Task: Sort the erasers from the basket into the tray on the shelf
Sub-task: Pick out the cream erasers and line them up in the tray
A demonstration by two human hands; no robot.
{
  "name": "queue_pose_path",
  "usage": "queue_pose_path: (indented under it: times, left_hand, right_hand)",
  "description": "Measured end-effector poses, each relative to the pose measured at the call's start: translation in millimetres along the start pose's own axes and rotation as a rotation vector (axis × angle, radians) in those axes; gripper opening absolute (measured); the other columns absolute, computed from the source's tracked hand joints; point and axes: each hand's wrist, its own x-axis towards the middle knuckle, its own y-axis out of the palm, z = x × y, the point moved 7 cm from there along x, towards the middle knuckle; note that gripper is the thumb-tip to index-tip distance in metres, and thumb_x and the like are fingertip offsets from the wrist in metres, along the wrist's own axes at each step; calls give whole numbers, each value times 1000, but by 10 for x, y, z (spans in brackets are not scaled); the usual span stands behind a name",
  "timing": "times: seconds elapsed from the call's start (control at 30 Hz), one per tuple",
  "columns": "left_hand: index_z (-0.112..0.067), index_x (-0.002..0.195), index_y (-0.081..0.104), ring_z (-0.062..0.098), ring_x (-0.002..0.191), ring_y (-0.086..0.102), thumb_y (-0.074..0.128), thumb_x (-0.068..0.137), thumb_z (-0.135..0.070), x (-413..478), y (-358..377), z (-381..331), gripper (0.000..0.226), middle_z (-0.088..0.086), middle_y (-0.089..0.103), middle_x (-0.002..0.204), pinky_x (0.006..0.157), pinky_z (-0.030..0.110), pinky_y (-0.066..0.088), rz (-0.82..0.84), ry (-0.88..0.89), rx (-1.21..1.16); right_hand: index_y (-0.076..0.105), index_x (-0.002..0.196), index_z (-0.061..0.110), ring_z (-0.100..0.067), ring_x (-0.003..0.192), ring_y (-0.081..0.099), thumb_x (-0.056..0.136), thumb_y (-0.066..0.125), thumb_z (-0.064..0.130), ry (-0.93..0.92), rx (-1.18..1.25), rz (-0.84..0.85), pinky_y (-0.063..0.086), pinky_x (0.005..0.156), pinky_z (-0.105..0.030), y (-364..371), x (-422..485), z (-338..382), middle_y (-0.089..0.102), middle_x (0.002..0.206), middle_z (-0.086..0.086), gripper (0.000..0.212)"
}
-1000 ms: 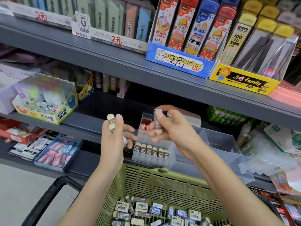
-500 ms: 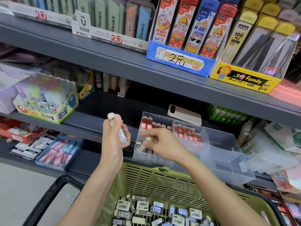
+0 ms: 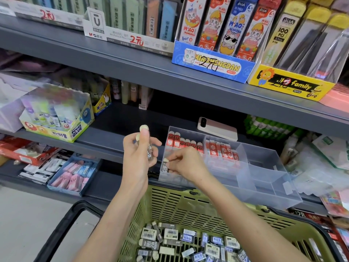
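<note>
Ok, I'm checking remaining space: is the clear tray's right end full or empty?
Empty: the tray shows bare clear plastic in its right-hand compartments; red erasers stand further left.

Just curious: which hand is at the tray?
The right hand, pinching an eraser at the tray's front-left corner; the left hand holds spare erasers beside it.

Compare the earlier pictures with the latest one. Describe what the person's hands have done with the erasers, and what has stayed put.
The right hand came down from above the clear plastic divided tray into its front-left compartment, still pinching one cream-tipped dark-sleeved eraser. The left hand kept gripping its spare erasers upright beside the tray. Tray and green plastic basket stayed put.
</note>
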Motion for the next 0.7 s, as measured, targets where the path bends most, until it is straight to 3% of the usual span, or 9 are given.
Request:
queue_pose_path:
  times: [0.13,0.2,0.27,0.37,0.47,0.53,0.63,0.7]
  left_hand:
    - [-11,92,51,7,55,46,47,83,-52,-27,25,3,43,1,66,74,41,16,30,30,-28,-11]
    - [-9,89,54,6,55,45,44,84,-51,-27,35,6,43,0,66,74,42,16,30,47,-31,-17]
    - [-6,91,55,5,54,44,43,86,-51,-25,34,0,47,-1,64,71,42,15,30,57,-16,-2]
    - [-4,91,57,4,48,40,41,87,-54,-41,54,19,52,-2,53,60,41,15,30,85,-19,49]
    - [-6,92,59,3,45,44,39,87,-56,-67,87,52,54,1,51,59,40,13,34,115,-39,78]
    - [-9,93,58,3,48,48,39,87,-57,-73,102,53,52,5,54,64,42,13,36,125,-27,109]
    - [-25,79,55,6,52,48,43,87,-54,-102,173,24,33,0,53,62,43,17,36,194,42,185]
    - [-27,79,56,8,48,42,47,90,-48,-123,218,10,25,6,53,62,43,21,32,246,93,210]
  right_hand:
    - [67,111,14,-14,80,62,86,64,9,-28,-190,7,53,83,-31,16,-26,70,67,89,-1,25]
    - [66,114,18,-14,89,63,90,57,13,-108,-246,-127,50,83,-28,-89,-106,176,69,98,1,26]
    - [65,114,21,-10,83,63,92,53,21,-222,-69,-238,51,80,-29,-210,-193,301,69,89,4,25]
    - [59,121,30,1,64,52,91,55,31,-317,123,-125,49,69,-25,-209,-242,470,60,72,10,30]
    - [63,105,33,0,61,47,90,58,28,-352,102,-102,45,65,-24,-210,-277,568,65,72,3,16]
    - [65,97,32,-2,66,49,89,60,26,-343,125,-127,45,69,-22,-246,-284,563,65,85,2,11]
    - [66,92,28,-5,78,56,88,59,19,-280,143,-162,45,73,-19,-283,-262,494,64,99,7,12]
    - [67,92,24,-6,80,60,88,56,15,-232,224,-182,49,74,-21,-297,-242,436,67,95,8,15]
